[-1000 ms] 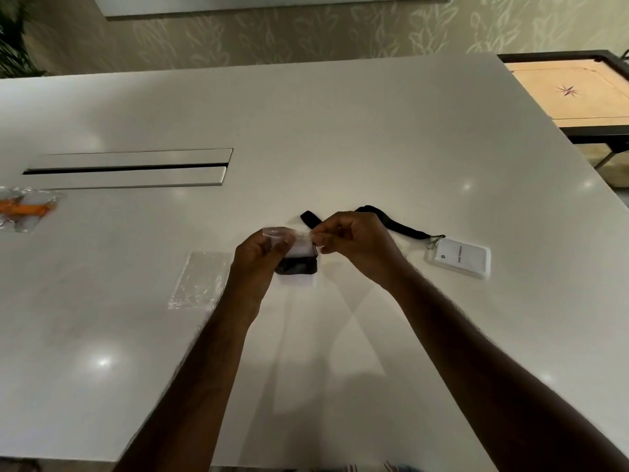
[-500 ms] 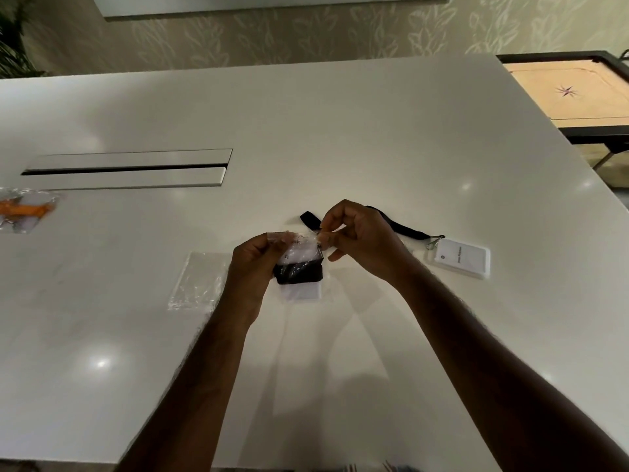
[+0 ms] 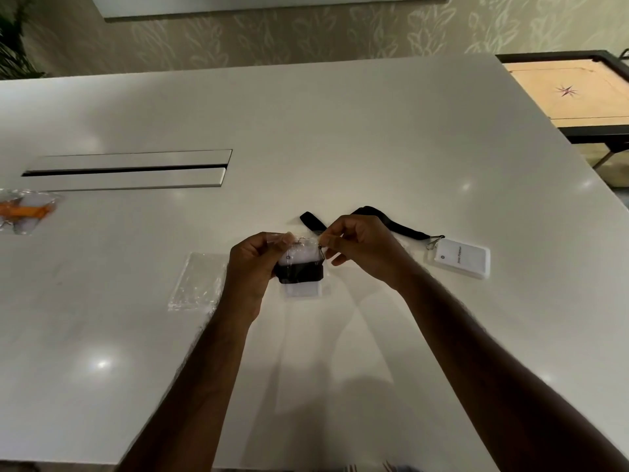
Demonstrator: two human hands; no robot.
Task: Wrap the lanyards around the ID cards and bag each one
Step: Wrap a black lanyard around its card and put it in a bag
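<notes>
Bagging station, one wrapped card in hand.
From the left: a bagged orange-lanyard card (image 3: 23, 211) lies at the table (image 3: 340, 131) edge, an empty clear bag (image 3: 197, 281) beside your left hand (image 3: 253, 267). Both hands pinch the bag mouth (image 3: 306, 238) around the black-wrapped card (image 3: 299, 272); your right hand (image 3: 364, 247) grips its far corner. An unwrapped card (image 3: 459, 258) with black lanyard (image 3: 394, 224) lies right.

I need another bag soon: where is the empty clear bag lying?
In the head view, the empty clear bag lies flat on the white table, just left of the left hand.
</notes>
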